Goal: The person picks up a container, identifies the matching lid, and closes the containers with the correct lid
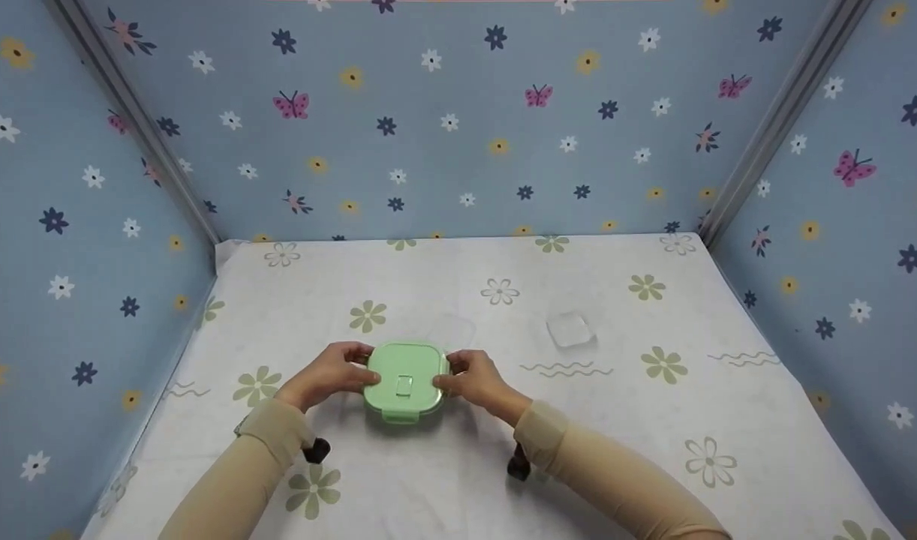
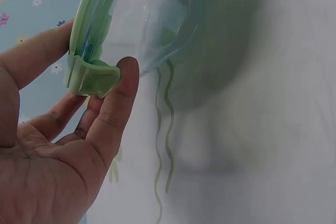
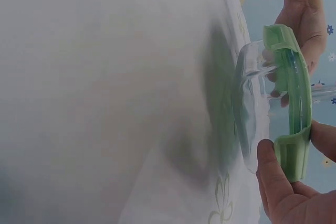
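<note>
A clear food container (image 3: 247,98) with a pale green clip-on lid (image 1: 404,371) is between my two hands, level and above the cloth, its shadow below it. My left hand (image 1: 335,375) grips its left side, thumb on the lid's top edge. In the left wrist view, a fingertip touches the green side clip (image 2: 94,77). Opposite, my right hand (image 1: 479,381) grips the right side. The right wrist view shows thumb and fingers around that side's clip (image 3: 291,153). A front clip (image 1: 400,416) faces me.
On the white flowered cloth (image 1: 653,420), a clear square dish (image 1: 571,330) lies to the right of the container. A fainter clear piece (image 1: 452,328) is just behind the right hand. Blue patterned walls (image 1: 458,112) enclose the back and both sides.
</note>
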Demonstrator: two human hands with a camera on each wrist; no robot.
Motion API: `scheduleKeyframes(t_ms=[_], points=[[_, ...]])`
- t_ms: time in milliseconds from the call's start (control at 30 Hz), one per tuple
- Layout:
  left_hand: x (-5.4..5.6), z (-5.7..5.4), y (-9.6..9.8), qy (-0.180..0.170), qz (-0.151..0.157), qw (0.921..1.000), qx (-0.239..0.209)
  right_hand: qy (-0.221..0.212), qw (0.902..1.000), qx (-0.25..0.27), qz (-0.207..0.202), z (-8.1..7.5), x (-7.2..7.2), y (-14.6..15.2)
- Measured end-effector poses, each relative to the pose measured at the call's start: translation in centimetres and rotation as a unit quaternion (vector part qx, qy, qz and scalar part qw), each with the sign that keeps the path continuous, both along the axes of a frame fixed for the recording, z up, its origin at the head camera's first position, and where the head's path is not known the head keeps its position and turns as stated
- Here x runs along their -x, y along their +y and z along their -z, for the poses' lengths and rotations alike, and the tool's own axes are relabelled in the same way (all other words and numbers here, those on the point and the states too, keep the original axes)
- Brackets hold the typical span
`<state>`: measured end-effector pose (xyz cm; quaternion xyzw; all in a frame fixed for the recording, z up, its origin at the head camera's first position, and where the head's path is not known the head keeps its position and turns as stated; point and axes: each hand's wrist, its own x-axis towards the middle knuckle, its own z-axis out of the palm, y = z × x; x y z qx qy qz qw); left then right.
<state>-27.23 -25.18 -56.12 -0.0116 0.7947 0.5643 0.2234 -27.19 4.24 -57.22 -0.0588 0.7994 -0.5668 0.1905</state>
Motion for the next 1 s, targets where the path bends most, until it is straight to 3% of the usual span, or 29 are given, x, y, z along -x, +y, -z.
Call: scheduleKeyframes(t_ms=[233,533,1000], points=[[0.1,0.3,-1.2,-0.018,0.002,0.9995,-0.025,-0.003,1.0,-0.004,-0.003,0.3,0.0,-1.1],[0.4,0.6,-2.3,-0.024,0.001,0.9996,-0.014,0.013,0.9989,-0.044,0.0,0.3,0.1,-2.3],[0.4,0.8,-3.1,-0.031,-0.005,0.9995,-0.003,0.019,0.9986,-0.05,0.004,0.4,0.3,-3.5]])
